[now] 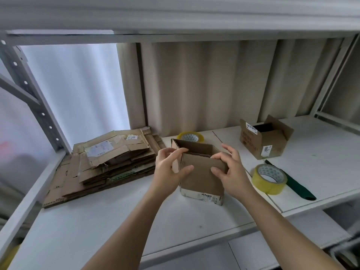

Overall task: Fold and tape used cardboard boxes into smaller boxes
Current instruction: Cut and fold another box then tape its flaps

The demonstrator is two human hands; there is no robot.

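Currently mid-fold: left hand [169, 168] and right hand [229, 170] both pinch the near top rim of the open small box [201, 178] standing mid-shelf [116, 221] toward its front edge; next, probably flaps down, then the yellow tape roll [269, 179] by the right edge.

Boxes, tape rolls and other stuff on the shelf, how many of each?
Boxes: 2, one in the hands, one open at the back
Tape rolls: 2
Flat cardboard pile: 1
Green knife: 1
Total: 6
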